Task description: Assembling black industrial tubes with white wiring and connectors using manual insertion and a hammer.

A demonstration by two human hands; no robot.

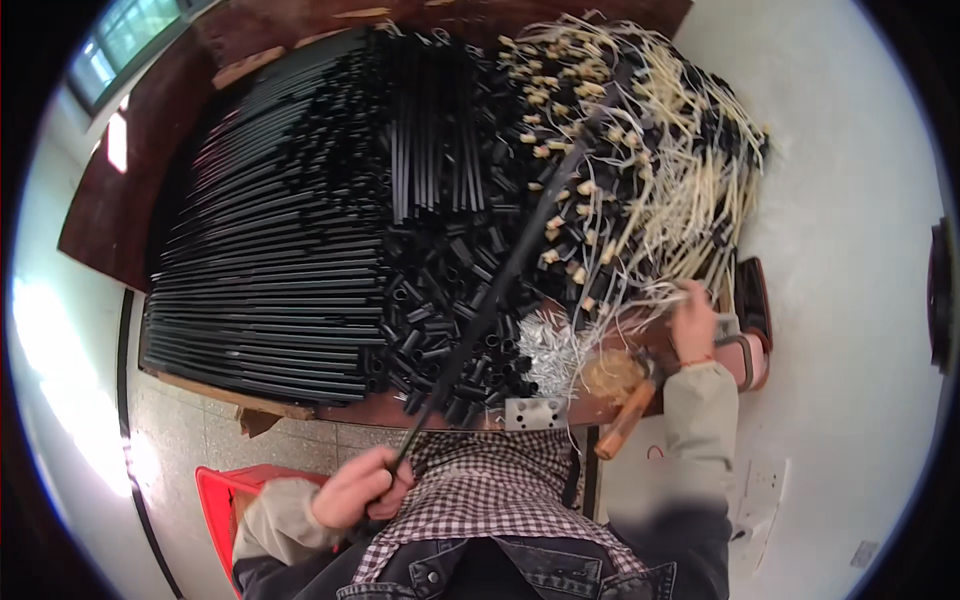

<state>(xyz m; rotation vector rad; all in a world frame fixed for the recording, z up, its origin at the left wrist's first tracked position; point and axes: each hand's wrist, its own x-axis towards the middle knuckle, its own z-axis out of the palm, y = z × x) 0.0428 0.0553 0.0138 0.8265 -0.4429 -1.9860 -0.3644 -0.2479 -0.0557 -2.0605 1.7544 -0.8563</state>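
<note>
My left hand (362,488) is closed around the near end of a long black tube (510,270), which slants up and away to the right over the table. Farther right, my right hand (692,325) has its fingers closed at the near edge of a tangle of thin white wires (655,297). The wires carry cream-coloured connectors (585,187) and lie heaped over black pieces. Short black tube pieces (430,335) are piled beneath the slanting tube. Beside them lies a heap of small silvery metal pieces (548,350).
Long black tubes (270,300) are stacked across the table's left side. A hammer (627,420) with a wooden handle, a drilled metal plate (535,413) and a tan round pad (612,373) lie at the front edge. A red bin (212,500) stands lower left; a pink object (742,362) sits right.
</note>
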